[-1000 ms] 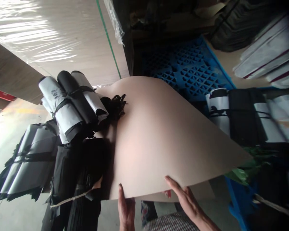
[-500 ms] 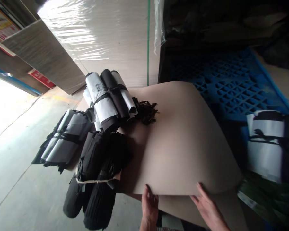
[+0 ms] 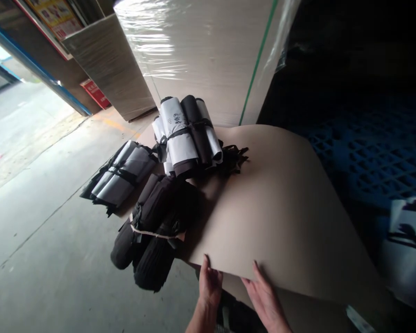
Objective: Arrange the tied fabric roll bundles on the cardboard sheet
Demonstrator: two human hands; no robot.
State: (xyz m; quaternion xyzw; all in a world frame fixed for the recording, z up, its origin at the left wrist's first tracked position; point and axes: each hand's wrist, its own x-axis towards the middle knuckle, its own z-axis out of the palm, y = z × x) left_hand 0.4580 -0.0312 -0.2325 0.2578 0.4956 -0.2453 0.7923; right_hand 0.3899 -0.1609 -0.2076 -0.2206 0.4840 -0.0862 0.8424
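- Your left hand [image 3: 211, 284] grips the near edge of the large, flexible tan sheet [image 3: 280, 208], thumb on top, fingers beneath.
- Your right hand [image 3: 265, 298] holds that edge too, thumb above, palm spread wider.
- The sheet stretches ahead of you, bulging upward.
- Cord-tied black fabric rolls [image 3: 154, 256] overhang the sheet's left side.
- A plastic-wrapped, green-strapped tall stack [image 3: 208, 55] stands beyond the sheet.

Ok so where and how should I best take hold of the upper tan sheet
Take the upper tan sheet by its near edge, coming from your own side, probably pinching top and bottom: that edge is thin and raised above the lower sheet, while black rolls lie at its left.
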